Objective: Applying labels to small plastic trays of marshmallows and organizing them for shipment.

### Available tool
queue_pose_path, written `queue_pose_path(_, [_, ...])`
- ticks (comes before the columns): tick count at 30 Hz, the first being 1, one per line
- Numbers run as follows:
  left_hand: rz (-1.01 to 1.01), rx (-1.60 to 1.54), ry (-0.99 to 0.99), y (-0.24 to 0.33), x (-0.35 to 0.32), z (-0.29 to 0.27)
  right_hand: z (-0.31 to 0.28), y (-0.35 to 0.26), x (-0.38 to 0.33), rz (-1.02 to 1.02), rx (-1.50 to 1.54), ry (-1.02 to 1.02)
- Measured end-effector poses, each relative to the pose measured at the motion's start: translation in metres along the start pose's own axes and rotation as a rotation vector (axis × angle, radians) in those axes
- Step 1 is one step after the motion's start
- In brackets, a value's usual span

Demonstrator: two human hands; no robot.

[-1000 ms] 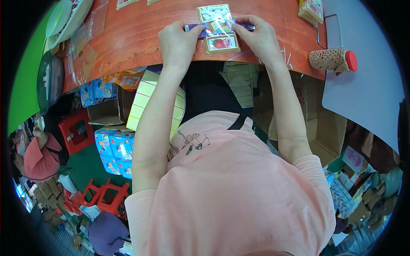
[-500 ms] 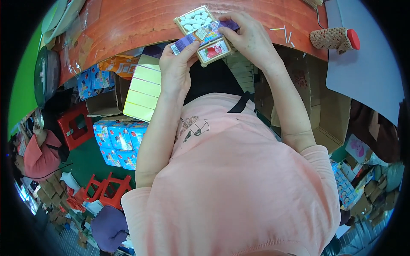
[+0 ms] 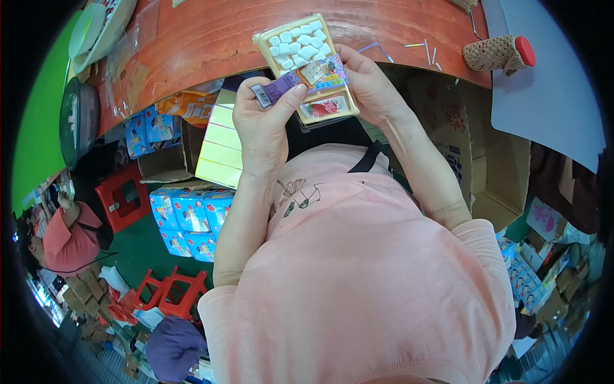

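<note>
Over the table's front edge I hold a pale yellow tray (image 3: 261,40) filled with small white, pillow-like pieces (image 3: 295,46). At its near end is a strawberry picture (image 3: 324,107). Across the tray's middle lies a purple printed cardboard sleeve (image 3: 286,86). My left hand (image 3: 265,125) pinches the sleeve's left part, thumb on top. At the tray's right edge my right hand (image 3: 371,89) is closed on the sleeve's right part; its fingertips are partly hidden.
On the orange-red table (image 3: 211,32) lie several thin white sticks (image 3: 428,51) and a knit-covered bottle with a red lid (image 3: 495,55). An open cardboard box (image 3: 499,173) stands below on the right; yellow-green cartons (image 3: 219,144) and blue boxes (image 3: 185,214) are on the left. A person (image 3: 70,240) sits far left.
The tray and sleeve have come nearer to me. The sleeve's right end, which stuck out past the tray, no longer shows there; my right hand has moved down to the tray's right edge.
</note>
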State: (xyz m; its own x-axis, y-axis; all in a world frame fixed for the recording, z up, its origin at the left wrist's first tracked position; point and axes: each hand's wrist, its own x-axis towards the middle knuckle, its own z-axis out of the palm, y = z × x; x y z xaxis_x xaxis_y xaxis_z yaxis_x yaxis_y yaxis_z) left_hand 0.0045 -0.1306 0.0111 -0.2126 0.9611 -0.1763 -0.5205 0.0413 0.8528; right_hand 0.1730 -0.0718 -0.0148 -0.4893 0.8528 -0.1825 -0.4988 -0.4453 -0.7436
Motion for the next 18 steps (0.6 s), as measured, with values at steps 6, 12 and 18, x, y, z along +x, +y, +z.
queue_pose_path(6, [-0.009,-0.044,0.035,0.002,-0.003,-0.010,-0.001,-0.005,0.000,0.025,0.023,-0.076])
queue_pose_path(12, [-0.077,-0.090,0.020,0.003,0.003,-0.018,0.005,-0.002,-0.005,0.018,-0.128,-0.043])
queue_pose_path(18, [-0.068,-0.099,-0.059,0.003,-0.002,-0.020,0.020,0.006,-0.013,0.102,-0.019,0.022])
